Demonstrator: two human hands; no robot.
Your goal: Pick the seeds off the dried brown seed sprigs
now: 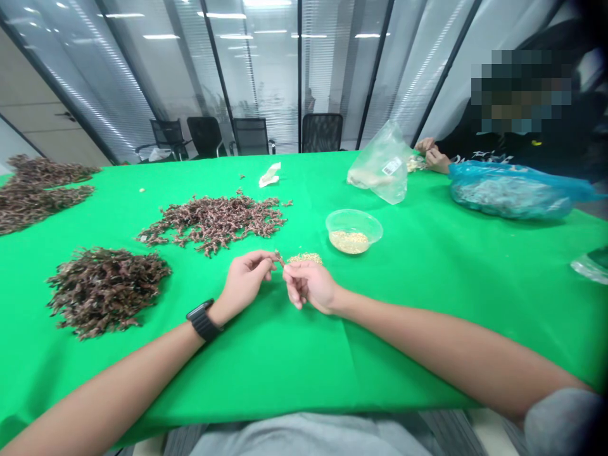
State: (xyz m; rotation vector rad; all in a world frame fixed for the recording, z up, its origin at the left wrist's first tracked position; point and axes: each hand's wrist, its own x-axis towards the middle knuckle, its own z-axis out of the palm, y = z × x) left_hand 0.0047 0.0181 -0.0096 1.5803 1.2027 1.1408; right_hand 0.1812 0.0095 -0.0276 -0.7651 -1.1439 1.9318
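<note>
Between my two hands is a small brown dried piece (280, 258), one end at each set of fingertips. My left hand (247, 275), with a black watch on its wrist, pinches the upper left end. The lower end is pinched by my right hand (311, 285). Just behind my right hand lies a small heap of yellowish bits (306, 258) on the green cloth (294, 367). A clear round bowl (354, 229) stands behind and to the right, with similar bits in its bottom. Brown dried pieces form a loose pile (221, 221) behind my left hand and a denser pile (107, 291) to its left.
More brown pieces (40, 187) lie at the far left. Farther back are a crumpled white scrap (270, 175), a clear plastic bag (384, 166) and a full blue bag (513, 190). Across the table at right sits a person, whose hands (433, 156) hold pale bits.
</note>
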